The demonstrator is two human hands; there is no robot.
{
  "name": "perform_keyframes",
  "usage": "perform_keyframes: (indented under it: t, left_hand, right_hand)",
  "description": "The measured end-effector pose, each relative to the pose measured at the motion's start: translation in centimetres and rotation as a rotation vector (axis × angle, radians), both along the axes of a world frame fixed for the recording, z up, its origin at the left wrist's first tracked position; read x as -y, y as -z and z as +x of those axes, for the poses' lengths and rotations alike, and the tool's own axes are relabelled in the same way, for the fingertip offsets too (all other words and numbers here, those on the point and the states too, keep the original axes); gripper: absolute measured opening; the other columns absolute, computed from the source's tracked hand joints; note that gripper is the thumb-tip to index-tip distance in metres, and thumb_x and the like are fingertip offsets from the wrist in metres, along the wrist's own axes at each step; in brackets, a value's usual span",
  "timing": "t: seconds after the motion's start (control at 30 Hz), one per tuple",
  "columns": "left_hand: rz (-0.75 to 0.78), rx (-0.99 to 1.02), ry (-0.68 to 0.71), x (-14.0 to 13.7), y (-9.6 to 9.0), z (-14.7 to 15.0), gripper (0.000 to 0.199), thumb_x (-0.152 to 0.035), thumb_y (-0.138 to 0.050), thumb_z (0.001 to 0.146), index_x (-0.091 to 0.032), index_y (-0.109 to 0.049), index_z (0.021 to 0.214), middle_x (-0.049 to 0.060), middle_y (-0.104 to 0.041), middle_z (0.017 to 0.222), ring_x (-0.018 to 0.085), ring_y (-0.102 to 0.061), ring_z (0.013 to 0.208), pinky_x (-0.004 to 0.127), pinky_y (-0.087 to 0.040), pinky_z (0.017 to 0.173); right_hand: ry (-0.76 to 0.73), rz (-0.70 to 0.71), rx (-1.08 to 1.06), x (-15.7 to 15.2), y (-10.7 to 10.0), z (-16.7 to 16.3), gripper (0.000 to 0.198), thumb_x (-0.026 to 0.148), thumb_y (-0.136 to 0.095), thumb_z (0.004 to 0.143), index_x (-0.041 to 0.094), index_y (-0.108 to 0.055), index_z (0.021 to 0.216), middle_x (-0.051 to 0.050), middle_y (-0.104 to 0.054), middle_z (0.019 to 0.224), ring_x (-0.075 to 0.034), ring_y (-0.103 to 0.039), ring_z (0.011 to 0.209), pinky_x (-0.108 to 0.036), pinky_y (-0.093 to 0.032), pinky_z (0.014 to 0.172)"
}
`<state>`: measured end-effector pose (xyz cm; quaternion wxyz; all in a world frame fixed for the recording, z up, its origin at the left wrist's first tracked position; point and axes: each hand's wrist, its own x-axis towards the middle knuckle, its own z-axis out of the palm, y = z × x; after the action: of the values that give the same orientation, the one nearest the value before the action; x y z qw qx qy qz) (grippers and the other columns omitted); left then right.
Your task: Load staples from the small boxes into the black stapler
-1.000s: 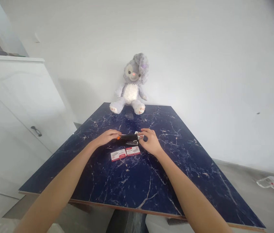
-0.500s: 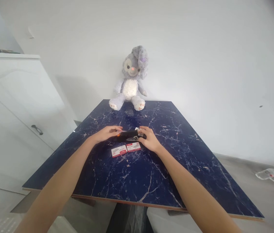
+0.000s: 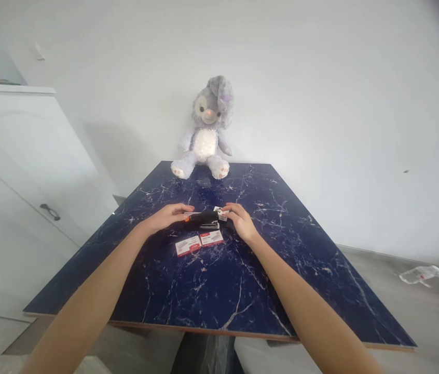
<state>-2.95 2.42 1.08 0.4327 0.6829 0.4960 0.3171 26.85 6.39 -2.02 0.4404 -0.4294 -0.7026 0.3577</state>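
A black stapler [image 3: 204,217] with an orange spot at its left end lies across the middle of the blue table. My left hand [image 3: 166,216] is at that end, fingers and thumb closed on it. At the other end, my right hand [image 3: 238,221] pinches a small white box [image 3: 221,213], partly hidden by my fingers. A pale strip of something shows behind the stapler, mostly covered. Nearer to me, two small red-and-white boxes lie end to end, a left box [image 3: 188,245] and a right box [image 3: 211,238].
A grey plush rabbit [image 3: 206,143] sits at the table's far edge against the white wall. The dark blue marbled tabletop [image 3: 211,285] stretches toward me. To the left stands a white cabinet [image 3: 13,171]; clear plastic items [image 3: 420,274] lie on the floor at right.
The whole view has shifted slightly. My right fingers have drawn back from the stapler's right end and are now at the small white box. The left hand stays at the stapler's orange end.
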Motion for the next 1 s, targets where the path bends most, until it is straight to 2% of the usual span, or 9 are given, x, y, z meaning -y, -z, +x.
perform_keyframes:
  t: [0.1,0.27,0.33,0.4,0.57,0.63,0.73,0.87,1.0]
  left_hand:
    - [-0.009,-0.005,0.003,0.1,-0.2,0.1,0.045,-0.051,-0.070,0.081,-0.024,-0.069,0.118,0.010,-0.056,0.143,0.030,-0.054,0.129,0.049,-0.041,0.109]
    - [-0.025,0.034,-0.006,-0.1,0.0,0.1,0.046,-0.050,-0.071,0.081,-0.024,-0.069,0.119,0.009,-0.059,0.141,0.029,-0.056,0.126,0.048,-0.042,0.109]
    - [-0.022,0.046,0.000,-0.1,0.1,0.0,0.048,-0.050,-0.072,0.081,-0.023,-0.068,0.121,0.009,-0.061,0.138,0.028,-0.057,0.124,0.047,-0.042,0.109]
    - [-0.018,0.051,0.006,-0.1,0.2,0.0,0.050,-0.050,-0.072,0.080,-0.023,-0.067,0.122,0.009,-0.062,0.136,0.028,-0.058,0.124,0.047,-0.041,0.109]
    - [-0.013,0.062,0.021,-0.1,0.2,0.0,0.051,-0.049,-0.072,0.080,-0.022,-0.067,0.123,0.009,-0.062,0.136,0.027,-0.058,0.124,0.046,-0.042,0.109]
    - [-0.012,0.059,0.029,-0.2,0.2,0.0,0.050,-0.048,-0.072,0.081,-0.022,-0.066,0.123,0.009,-0.062,0.136,0.027,-0.058,0.123,0.046,-0.042,0.109]
    - [-0.007,0.050,0.031,-0.2,0.2,0.0,0.049,-0.048,-0.071,0.082,-0.022,-0.066,0.123,0.009,-0.062,0.136,0.028,-0.059,0.123,0.047,-0.042,0.109]
    - [-0.002,0.043,0.022,0.0,0.0,0.1,0.049,-0.048,-0.070,0.082,-0.022,-0.067,0.123,0.009,-0.062,0.135,0.028,-0.058,0.123,0.047,-0.042,0.109]
    - [-0.012,0.056,0.005,0.1,-0.1,0.3,0.051,-0.049,-0.072,0.080,-0.022,-0.067,0.122,0.009,-0.064,0.133,0.028,-0.059,0.121,0.047,-0.041,0.109]
  right_hand:
    - [0.015,0.057,0.010,0.1,0.0,0.0,0.025,0.031,-0.049,0.083,0.026,-0.072,0.090,-0.003,-0.063,0.118,-0.024,-0.056,0.115,-0.039,-0.040,0.105]
    - [0.108,0.315,0.076,2.0,-1.2,-0.5,0.021,0.029,-0.048,0.090,0.022,-0.067,0.095,-0.007,-0.064,0.105,-0.024,-0.058,0.103,-0.038,-0.046,0.095]
    - [0.062,0.416,0.119,3.4,-1.9,-1.1,0.020,0.030,-0.047,0.092,0.022,-0.066,0.097,-0.008,-0.065,0.101,-0.024,-0.058,0.101,-0.038,-0.046,0.096]
    - [-0.051,0.486,0.157,4.8,-2.4,-1.9,0.021,0.030,-0.049,0.092,0.022,-0.066,0.101,-0.008,-0.065,0.102,-0.024,-0.059,0.100,-0.037,-0.046,0.095]
    - [-0.437,0.531,0.353,7.2,-2.8,-3.5,0.024,0.029,-0.047,0.093,0.026,-0.069,0.102,-0.005,-0.069,0.093,-0.021,-0.062,0.089,-0.035,-0.047,0.092]
    - [-0.529,0.569,0.398,7.4,-2.8,-3.6,0.024,0.026,-0.050,0.092,0.027,-0.069,0.106,-0.005,-0.070,0.096,-0.022,-0.062,0.092,-0.037,-0.046,0.094]
    - [-0.558,0.610,0.426,7.2,-2.6,-3.6,0.032,0.023,-0.057,0.088,0.025,-0.066,0.119,-0.007,-0.070,0.111,-0.025,-0.060,0.105,-0.040,-0.043,0.100]
    - [-0.535,0.582,0.483,6.7,-2.0,-3.5,0.027,0.024,-0.062,0.086,0.024,-0.068,0.113,-0.007,-0.071,0.101,-0.025,-0.061,0.099,-0.041,-0.045,0.096]
    - [-0.483,0.584,0.380,6.4,-2.1,-3.3,0.029,0.028,-0.068,0.084,0.022,-0.066,0.113,-0.007,-0.070,0.104,-0.024,-0.062,0.096,-0.038,-0.049,0.091]
